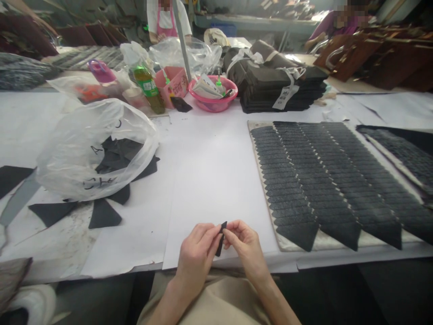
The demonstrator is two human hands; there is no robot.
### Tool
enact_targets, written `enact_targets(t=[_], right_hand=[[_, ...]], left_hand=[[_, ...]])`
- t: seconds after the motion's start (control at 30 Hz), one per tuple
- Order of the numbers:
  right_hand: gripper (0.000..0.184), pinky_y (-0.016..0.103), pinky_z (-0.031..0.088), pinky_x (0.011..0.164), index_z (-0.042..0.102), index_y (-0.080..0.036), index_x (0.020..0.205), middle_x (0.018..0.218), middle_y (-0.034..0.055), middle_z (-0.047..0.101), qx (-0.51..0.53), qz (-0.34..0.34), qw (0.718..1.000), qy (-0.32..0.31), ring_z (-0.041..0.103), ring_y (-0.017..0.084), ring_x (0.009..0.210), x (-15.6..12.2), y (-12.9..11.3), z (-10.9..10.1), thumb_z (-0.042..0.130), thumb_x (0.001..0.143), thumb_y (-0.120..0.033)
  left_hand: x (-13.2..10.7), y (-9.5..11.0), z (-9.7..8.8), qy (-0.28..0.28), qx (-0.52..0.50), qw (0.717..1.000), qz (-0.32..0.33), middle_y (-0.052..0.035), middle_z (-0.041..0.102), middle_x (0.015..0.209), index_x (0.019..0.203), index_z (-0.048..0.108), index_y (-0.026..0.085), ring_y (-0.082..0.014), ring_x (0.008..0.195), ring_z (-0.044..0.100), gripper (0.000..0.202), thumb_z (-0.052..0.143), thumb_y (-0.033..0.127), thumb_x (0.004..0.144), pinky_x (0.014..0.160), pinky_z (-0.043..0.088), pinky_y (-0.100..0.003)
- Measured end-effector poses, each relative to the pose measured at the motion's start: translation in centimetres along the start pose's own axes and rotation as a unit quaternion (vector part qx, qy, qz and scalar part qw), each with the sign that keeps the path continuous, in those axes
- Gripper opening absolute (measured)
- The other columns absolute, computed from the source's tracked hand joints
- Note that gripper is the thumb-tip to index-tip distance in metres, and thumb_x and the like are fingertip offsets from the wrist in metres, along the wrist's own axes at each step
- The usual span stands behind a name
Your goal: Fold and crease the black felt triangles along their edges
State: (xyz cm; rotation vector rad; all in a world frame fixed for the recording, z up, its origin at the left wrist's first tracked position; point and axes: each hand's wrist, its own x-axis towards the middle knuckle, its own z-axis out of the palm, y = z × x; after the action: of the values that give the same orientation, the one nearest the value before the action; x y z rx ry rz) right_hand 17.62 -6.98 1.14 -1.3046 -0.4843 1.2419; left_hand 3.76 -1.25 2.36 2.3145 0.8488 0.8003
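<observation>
One narrow black piece (219, 246) sits at six o'clock, by the near edge of the bench (209, 180) — left hand (198, 247) and right hand (246, 241) pinch it, fingers narrow — a steady left hold, light right touch should serve best

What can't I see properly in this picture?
All in the head view:
Small black piece: partly hidden by the left hand and right hand.
Pink basin: its bottom, hidden by its wall and contents.
White tag: its writing, too small and blurred.
Far-left black piece: cut off by the left edge.
</observation>
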Motion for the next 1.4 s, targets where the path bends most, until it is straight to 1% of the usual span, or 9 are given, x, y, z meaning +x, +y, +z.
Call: enact_targets(t=[0.07,0.27,0.5,0.77,0.87,1.0,1.13,1.27,1.4], right_hand=[[0.028,0.021,0.049,0.059,0.060,-0.015,0.085,0.069,-0.0012,0.062,-0.011,0.000,1.000,-0.008,0.057,0.010,0.059,-0.1,-0.2,0.0,0.071,0.079,-0.040],[0.025,0.022,0.048,0.057,0.060,-0.016,0.085,0.070,-0.0011,0.062,-0.078,-0.012,0.997,-0.001,0.057,0.010,0.058,-0.2,0.1,0.0,0.068,0.081,-0.039],[0.018,0.026,0.049,0.062,0.060,-0.018,0.083,0.075,0.0015,0.065,-0.188,-0.051,0.981,0.014,0.060,0.014,0.066,-0.7,0.6,0.0,0.062,0.085,-0.035],[0.011,0.023,0.047,0.064,0.059,-0.019,0.079,0.073,-0.0010,0.062,-0.264,-0.109,0.958,0.023,0.058,0.013,0.067,-0.8,0.4,0.2,0.061,0.086,-0.027],[0.011,0.024,0.048,0.065,0.059,-0.020,0.079,0.074,-0.0005,0.062,-0.273,-0.115,0.955,0.025,0.058,0.013,0.067,-0.8,0.3,0.3,0.060,0.087,-0.028],[0.012,0.025,0.048,0.064,0.060,-0.019,0.080,0.074,0.0004,0.063,-0.251,-0.099,0.962,0.030,0.060,0.015,0.067,-0.9,0.3,0.4,0.061,0.086,-0.030],[0.017,0.025,0.047,0.058,0.058,-0.018,0.080,0.068,-0.0011,0.061,-0.166,-0.028,0.985,0.025,0.057,0.014,0.061,-1.0,0.4,0.6,0.064,0.084,-0.034],[0.021,0.023,0.047,0.054,0.056,-0.018,0.078,0.064,-0.0032,0.058,-0.091,0.023,0.995,0.022,0.054,0.012,0.055,-0.9,0.6,0.8,0.066,0.080,-0.036],[0.019,0.022,0.047,0.052,0.055,-0.018,0.078,0.063,-0.0041,0.057,-0.036,0.045,0.998,0.034,0.053,0.011,0.054,-0.7,1.2,0.6,0.066,0.079,-0.033]], left_hand=[[0.0,-0.2,0.4,0.001,-0.009,1.000,-0.009,-0.0064,0.063,0.095,0.110,0.060,0.020,-0.0177,0.088,0.059,0.024,0.054,0.009,0.089,0.075,0.051,-0.030],[0.2,-1.0,0.0,-0.026,0.006,1.000,0.000,-0.0056,0.063,0.090,0.104,0.059,0.019,-0.0178,0.083,0.058,0.017,0.052,0.010,0.091,0.073,0.049,-0.031],[0.4,-0.7,0.0,-0.062,0.031,0.997,0.016,-0.0062,0.063,0.091,0.103,0.058,0.018,-0.0178,0.084,0.059,0.015,0.049,0.012,0.092,0.073,0.049,-0.031],[-0.1,-0.9,0.5,-0.078,0.004,0.996,-0.037,-0.0037,0.062,0.085,0.098,0.059,0.019,-0.0161,0.078,0.058,0.012,0.047,0.017,0.094,0.071,0.046,-0.029],[-0.1,-0.9,0.7,-0.070,-0.013,0.995,-0.076,-0.0024,0.060,0.081,0.092,0.059,0.019,-0.0151,0.074,0.057,0.011,0.048,0.018,0.092,0.067,0.045,-0.028],[0.1,-0.7,1.0,-0.025,-0.071,0.984,-0.164,0.0011,0.059,0.074,0.084,0.060,0.020,-0.0114,0.063,0.054,0.009,0.053,0.019,0.089,0.060,0.044,-0.024],[0.3,-0.7,1.2,-0.007,-0.117,0.966,-0.229,0.0027,0.059,0.071,0.079,0.059,0.019,-0.0096,0.059,0.054,0.010,0.055,0.021,0.087,0.057,0.044,-0.022],[0.6,-0.6,0.8,-0.025,-0.139,0.959,-0.244,0.0028,0.059,0.072,0.079,0.060,0.018,-0.0091,0.059,0.053,0.010,0.055,0.021,0.087,0.056,0.044,-0.021],[1.0,-0.5,0.3,-0.083,-0.190,0.950,-0.232,0.0010,0.061,0.081,0.086,0.063,0.019,-0.0102,0.066,0.057,0.010,0.053,0.022,0.089,0.057,0.046,-0.021]])
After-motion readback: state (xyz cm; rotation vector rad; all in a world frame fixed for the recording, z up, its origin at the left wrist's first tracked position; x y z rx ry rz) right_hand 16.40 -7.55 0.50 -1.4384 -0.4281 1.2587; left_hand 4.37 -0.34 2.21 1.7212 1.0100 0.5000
